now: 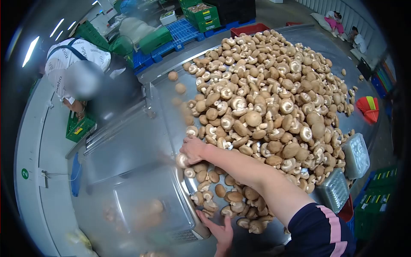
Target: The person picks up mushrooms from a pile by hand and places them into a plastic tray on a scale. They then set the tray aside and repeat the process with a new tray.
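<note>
Brown-capped shiitake mushrooms (265, 98) lie in a large heap on a metal table (162, 98). My right hand (195, 150) reaches across to the heap's left edge, fingers curled around a pale mushroom (182, 160). Lower down, my left hand (220, 231) has its thumb and fingers apart, with nothing visible in it. It is beside the rounded metal corner of a shiny, box-like thing (188, 201), close to a few loose mushrooms (208, 203). Blur over the left part of the table hides what lies there.
Clear plastic trays (334, 190) stand at the heap's right edge, near a red-orange cloth item (367, 109). Across the table, a person in a white patterned top (77, 55) works beside a green crate (80, 127). Blue pallets (182, 32) and green crates stand behind.
</note>
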A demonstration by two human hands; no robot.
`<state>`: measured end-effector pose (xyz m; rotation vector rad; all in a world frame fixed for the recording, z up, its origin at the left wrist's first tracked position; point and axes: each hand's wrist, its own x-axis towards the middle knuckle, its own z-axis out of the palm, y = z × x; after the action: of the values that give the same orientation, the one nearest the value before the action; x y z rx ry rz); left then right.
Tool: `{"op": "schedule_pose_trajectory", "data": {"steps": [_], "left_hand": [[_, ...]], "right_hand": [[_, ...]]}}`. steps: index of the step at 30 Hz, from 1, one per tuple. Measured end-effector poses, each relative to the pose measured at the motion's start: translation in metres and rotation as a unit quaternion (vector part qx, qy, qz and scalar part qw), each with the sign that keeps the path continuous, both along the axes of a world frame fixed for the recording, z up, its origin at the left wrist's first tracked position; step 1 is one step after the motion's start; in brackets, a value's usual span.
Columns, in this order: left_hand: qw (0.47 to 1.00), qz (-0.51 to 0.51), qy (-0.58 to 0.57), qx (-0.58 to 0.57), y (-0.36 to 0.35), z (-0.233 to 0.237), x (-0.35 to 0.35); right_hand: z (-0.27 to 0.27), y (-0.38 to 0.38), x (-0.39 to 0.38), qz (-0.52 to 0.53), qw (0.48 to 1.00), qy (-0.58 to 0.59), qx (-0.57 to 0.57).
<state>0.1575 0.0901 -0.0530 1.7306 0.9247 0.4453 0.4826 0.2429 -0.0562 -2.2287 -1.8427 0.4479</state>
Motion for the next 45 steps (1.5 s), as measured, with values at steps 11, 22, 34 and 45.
{"op": "schedule_pose_trajectory", "data": {"steps": [11, 22, 34, 45], "left_hand": [[0.991, -0.063, 0.032, 0.116, 0.008, 0.024, 0.053], [0.921, -0.280, -0.054, 0.265, -0.041, 0.054, 0.010], [0.859, -0.407, -0.058, 0.306, -0.070, 0.051, -0.045], [0.781, -0.485, 0.007, 0.394, -0.094, -0.001, -0.067]], "right_hand": [[0.034, -0.115, -0.065, 0.156, 0.987, 0.025, -0.013], [0.078, -0.293, -0.120, -0.055, 0.984, 0.022, 0.169], [0.088, -0.482, -0.246, -0.459, 0.856, -0.004, 0.236], [0.023, -0.449, -0.314, -0.492, 0.835, 0.134, 0.209]]}}
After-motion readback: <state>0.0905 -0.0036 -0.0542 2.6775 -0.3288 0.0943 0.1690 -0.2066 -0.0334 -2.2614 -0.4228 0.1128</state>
